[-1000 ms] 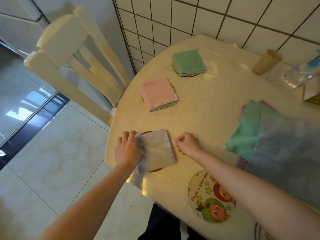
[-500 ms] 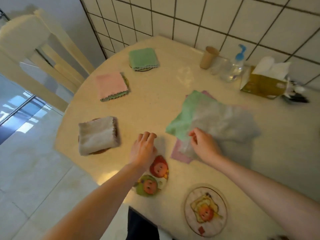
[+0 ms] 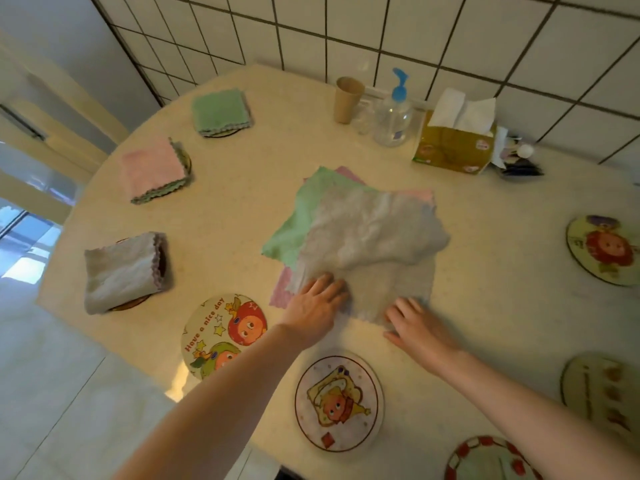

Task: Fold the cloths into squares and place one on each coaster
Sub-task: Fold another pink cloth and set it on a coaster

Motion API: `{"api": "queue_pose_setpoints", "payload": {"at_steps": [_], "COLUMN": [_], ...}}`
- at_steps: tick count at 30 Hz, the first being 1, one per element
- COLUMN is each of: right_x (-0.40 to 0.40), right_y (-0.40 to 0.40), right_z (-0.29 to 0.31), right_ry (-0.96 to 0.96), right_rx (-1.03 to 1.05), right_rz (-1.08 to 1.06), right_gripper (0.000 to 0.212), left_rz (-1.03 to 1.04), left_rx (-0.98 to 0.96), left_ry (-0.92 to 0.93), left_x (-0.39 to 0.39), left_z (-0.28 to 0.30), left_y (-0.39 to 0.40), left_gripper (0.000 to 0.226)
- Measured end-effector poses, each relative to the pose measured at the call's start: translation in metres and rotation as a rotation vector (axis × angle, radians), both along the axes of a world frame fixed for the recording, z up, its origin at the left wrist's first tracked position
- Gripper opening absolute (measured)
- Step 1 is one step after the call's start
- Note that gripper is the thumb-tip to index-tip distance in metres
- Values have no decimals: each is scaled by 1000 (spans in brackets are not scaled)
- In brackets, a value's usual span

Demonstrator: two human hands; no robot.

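Observation:
A loose pile of cloths lies mid-table: a grey cloth (image 3: 370, 237) on top, a green cloth (image 3: 301, 216) and a pink cloth (image 3: 281, 292) under it. My left hand (image 3: 317, 308) rests on the grey cloth's near left edge, fingers stretched. My right hand (image 3: 417, 327) lies flat on its near right corner. Folded cloths sit on coasters along the left: a grey square (image 3: 121, 270), a pink square (image 3: 152, 169), a green square (image 3: 221, 110). Bare cartoon coasters lie near me (image 3: 221, 336), (image 3: 338, 403).
More bare coasters lie at the right (image 3: 604, 249), (image 3: 602, 389) and at the bottom edge (image 3: 491, 459). A paper cup (image 3: 347, 98), a pump bottle (image 3: 393, 116) and a tissue box (image 3: 453, 143) stand against the tiled wall. The round table's edge (image 3: 69, 233) drops off at the left.
Both hands left the folded grey square on its coaster and moved right to the loose pile; they now press on the near edge of the top grey cloth.

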State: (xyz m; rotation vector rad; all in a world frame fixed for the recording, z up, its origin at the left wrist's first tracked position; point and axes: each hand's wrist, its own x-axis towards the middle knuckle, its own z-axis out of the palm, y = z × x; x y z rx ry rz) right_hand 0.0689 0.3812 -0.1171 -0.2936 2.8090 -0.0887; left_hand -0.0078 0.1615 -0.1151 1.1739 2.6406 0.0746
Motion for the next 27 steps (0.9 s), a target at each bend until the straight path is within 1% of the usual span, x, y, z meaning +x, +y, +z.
{"api": "queue_pose_setpoints", "payload": {"at_steps": [2,3,4,6,7,10,13,15,16,18,19,20,22,24,25,27], "right_x": [0,-2,-4,-10,-15,-31,-49,-60,-65,-73,-78,-82,-93,-103,-108,-114], "right_y": [0,0,-1,-1,0,3,9,18,22,30,34,36,39,38,37,26], "right_z": [-4,-4,-3,6,12,38,60,74,80,87,89,91,96,106,113,135], "right_ry": [-2,-9,13,81,111,184,125,41,11,-28,-29,-3,92,221,285,401], "right_rx": [27,30,11,-118,-211,-411,-558,-618,-625,-582,-541,-509,-470,-437,-432,-462], "right_rz": [29,32,17,-81,-143,-260,-263,-250,-225,-166,-151,-136,-103,-95,-109,-165], "right_gripper": [33,34,31,12,7,6,10,14,17,30,37,38,23,12,13,21], "left_rz": [8,1,-9,-18,-8,77,225,306,328,386,433,490,616,756,808,835], "left_rx": [-49,-46,-38,-33,-37,-47,41,84,95,138,180,218,308,505,636,870], "left_ry": [-46,-42,-35,-22,-12,7,6,-17,-33,-66,-81,-110,-212,-413,-495,-541], "left_x": [-4,-5,-6,-9,-11,-16,-29,-43,-52,-68,-75,-81,-93,-105,-110,-119], "left_z": [1,1,1,1,0,3,11,19,22,29,34,40,61,85,96,121], "left_y": [1,2,4,6,7,17,26,22,16,1,-5,-11,-19,-23,-26,-32], "left_gripper": [55,55,54,55,55,55,42,41,40,31,25,20,21,29,33,36]}}
